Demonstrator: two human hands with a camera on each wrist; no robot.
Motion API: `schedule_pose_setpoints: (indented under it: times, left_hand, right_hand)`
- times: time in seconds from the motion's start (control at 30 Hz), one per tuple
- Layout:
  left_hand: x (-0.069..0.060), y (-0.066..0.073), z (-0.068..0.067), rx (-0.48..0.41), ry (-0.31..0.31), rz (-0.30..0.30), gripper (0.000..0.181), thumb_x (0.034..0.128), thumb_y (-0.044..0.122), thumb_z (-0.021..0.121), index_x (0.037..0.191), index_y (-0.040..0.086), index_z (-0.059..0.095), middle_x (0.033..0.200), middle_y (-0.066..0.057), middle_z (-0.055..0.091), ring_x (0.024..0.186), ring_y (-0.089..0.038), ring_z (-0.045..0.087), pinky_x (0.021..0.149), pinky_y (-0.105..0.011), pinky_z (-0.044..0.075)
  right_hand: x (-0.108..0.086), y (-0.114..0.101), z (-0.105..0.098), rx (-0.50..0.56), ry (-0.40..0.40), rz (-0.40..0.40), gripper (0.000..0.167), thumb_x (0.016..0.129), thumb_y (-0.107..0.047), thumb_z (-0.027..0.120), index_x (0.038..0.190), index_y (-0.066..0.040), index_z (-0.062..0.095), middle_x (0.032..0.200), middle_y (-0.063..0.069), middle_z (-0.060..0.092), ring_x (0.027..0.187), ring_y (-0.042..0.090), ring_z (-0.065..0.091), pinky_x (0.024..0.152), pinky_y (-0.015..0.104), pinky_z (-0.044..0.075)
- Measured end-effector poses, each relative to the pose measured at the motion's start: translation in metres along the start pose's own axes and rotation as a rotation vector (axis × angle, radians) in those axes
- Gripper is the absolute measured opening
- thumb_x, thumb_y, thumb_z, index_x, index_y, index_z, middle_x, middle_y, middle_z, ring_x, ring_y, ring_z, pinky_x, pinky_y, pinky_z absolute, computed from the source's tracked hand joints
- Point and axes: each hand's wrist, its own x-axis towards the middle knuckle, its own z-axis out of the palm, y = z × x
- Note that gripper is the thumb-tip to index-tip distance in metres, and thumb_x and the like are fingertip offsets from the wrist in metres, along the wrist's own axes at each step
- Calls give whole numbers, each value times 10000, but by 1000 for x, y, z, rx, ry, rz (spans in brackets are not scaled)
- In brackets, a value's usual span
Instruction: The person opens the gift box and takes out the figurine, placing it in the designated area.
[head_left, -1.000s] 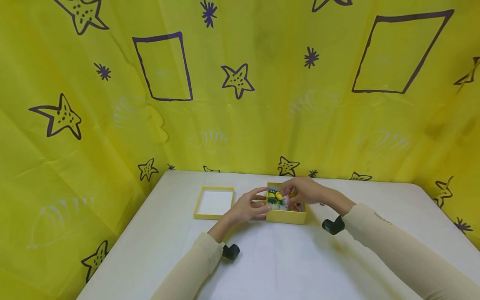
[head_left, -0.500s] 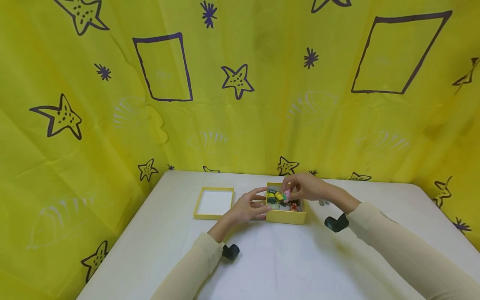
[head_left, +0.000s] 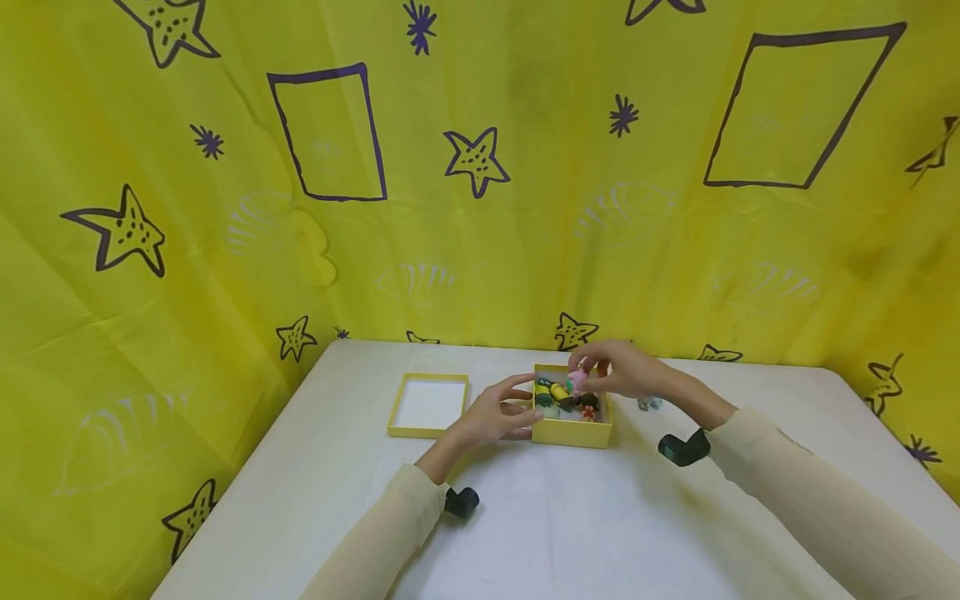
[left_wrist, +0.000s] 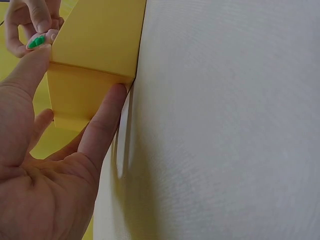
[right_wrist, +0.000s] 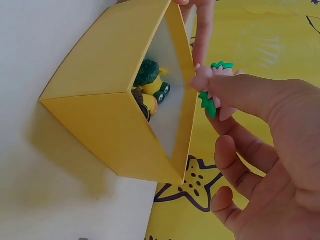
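My left hand [head_left: 491, 414] touches the left side of an open yellow box [head_left: 572, 433], its fingers extended and spread along the wall and rim. With thumb and fingers, my right hand [head_left: 618, 371] pinches a small pink toy figure [right_wrist: 202, 78] with green leaf-like parts, held just above the box. Inside the box lie several small toys: a yellow figure with a dark green top and eye mask [right_wrist: 149, 79], a brown-topped toy [right_wrist: 145, 102] partly hidden by the wall, and a reddish figure [head_left: 588, 413].
A shallow yellow-rimmed lid [head_left: 431, 406], white inside, lies on the white table [head_left: 540, 517] left of the box. Small bluish objects [head_left: 649, 403] sit by my right wrist, partly covered. A yellow curtain [head_left: 480, 250] with star drawings hangs behind the table.
My right hand has lifted the pink figure from among the toys, up and slightly toward the back right of the box. The left hand stays against the box.
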Motion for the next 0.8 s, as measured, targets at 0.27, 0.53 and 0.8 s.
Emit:
schedule_pose_setpoints:
  times: [0.27, 0.53, 0.8]
  left_hand:
    - [0, 1, 0, 18, 0, -8, 699, 972, 182, 741, 1583, 157, 402, 1441, -230, 527, 1234, -355, 624, 879, -402, 611]
    - [0, 1, 0, 17, 2, -7, 694, 974, 166, 737, 1582, 154, 403, 1441, -232, 528, 1232, -353, 627, 882, -399, 610]
    - [-1, 3, 0, 35, 6, -3, 686, 976, 177, 737, 1578, 159, 409, 1439, -227, 536, 1225, -343, 633, 903, -398, 603]
  right_hand:
    - [-5, 2, 0, 1, 46, -28, 166, 957, -112, 742, 1112, -60, 715, 1012, 23, 722, 830, 192, 606, 703, 288, 542]
    - [-9, 5, -1, 12, 45, -15, 176, 953, -122, 751, 1111, -56, 709, 962, 2, 713, 769, 250, 596, 670, 281, 527]
    - [-16, 10, -5, 10, 58, 1, 184, 946, -135, 762, 1115, -80, 714, 972, 4, 718, 765, 247, 599, 664, 301, 530]
